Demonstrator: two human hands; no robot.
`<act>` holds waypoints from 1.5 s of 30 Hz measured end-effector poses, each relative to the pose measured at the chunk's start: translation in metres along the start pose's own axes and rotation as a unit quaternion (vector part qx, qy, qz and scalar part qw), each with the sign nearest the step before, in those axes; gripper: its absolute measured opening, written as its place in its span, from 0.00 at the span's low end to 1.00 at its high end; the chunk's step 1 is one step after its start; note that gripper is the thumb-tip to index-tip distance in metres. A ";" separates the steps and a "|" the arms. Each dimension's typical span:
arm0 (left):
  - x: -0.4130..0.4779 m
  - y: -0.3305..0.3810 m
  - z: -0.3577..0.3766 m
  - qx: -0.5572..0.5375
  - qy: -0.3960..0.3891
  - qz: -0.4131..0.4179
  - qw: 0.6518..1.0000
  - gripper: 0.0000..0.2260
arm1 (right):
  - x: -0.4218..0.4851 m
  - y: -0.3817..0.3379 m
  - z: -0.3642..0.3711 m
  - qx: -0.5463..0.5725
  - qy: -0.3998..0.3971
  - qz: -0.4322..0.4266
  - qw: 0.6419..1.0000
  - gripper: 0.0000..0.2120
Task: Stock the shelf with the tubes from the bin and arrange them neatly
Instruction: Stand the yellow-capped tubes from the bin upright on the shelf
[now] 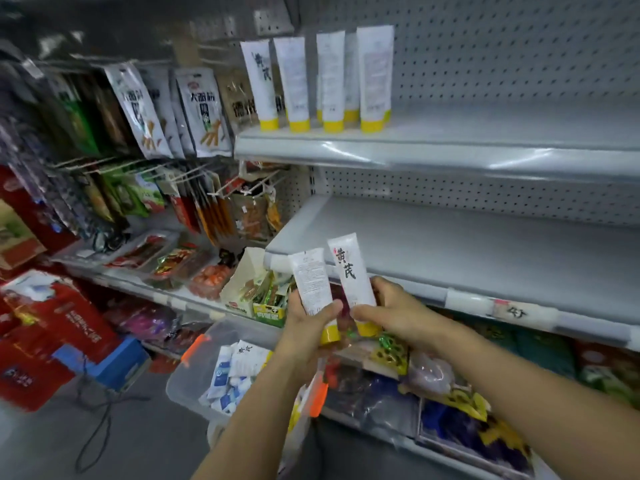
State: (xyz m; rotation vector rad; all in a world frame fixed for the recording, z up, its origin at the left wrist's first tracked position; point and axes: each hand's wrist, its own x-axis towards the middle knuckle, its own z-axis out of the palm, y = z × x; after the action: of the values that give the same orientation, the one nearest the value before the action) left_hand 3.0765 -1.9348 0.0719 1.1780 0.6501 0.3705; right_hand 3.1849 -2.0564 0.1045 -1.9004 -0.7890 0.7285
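While both hands are raised before grey shop shelving, the upper shelf (485, 133) at far right is mostly bare. At its left end is a row of white tubes (330, 81), each upright on a yellow cap: four in front and at least one behind. On the floor at near left sits a clear bin (188, 379) holding more tubes and blue-and-white packets, too jumbled to count.

The left hand (308, 327) curls around a first tube (311, 285), small print facing out. The right hand (391, 306) curls around a second tube (353, 271), black calligraphy facing out. Both are held cap-down, just in front of the lower shelf (450, 244).

The risk, as I judge it, is that tall tubes on narrow caps tip easily. A nudge while setting one down could topple the row, and mixed label faces would leave it untidy.
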 end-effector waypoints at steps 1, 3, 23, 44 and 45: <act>-0.005 0.010 0.011 0.035 0.010 0.038 0.999 0.21 | -0.007 -0.007 -0.012 -0.008 0.015 -0.012 1.000 0.21; -0.014 0.032 0.034 0.086 0.017 0.111 0.990 0.22 | -0.017 -0.022 -0.035 -0.006 0.043 -0.039 0.998 0.19; 0.045 0.190 0.118 0.184 -0.010 0.382 0.906 0.27 | 0.042 -0.151 -0.188 -0.011 0.299 -0.167 0.939 0.19; 0.147 0.222 0.108 0.201 -0.082 0.401 0.890 0.30 | 0.184 -0.149 -0.221 -0.117 0.380 -0.047 0.916 0.21; 0.148 0.221 0.107 0.200 -0.086 0.399 0.891 0.30 | 0.185 -0.148 -0.221 -0.117 0.382 -0.045 0.916 0.22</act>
State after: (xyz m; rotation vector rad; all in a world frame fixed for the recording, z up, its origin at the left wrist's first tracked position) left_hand 3.2722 -1.8483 0.2631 1.8371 0.0435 0.8381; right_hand 3.4333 -1.9750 0.2968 -2.1092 -0.4588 -0.2009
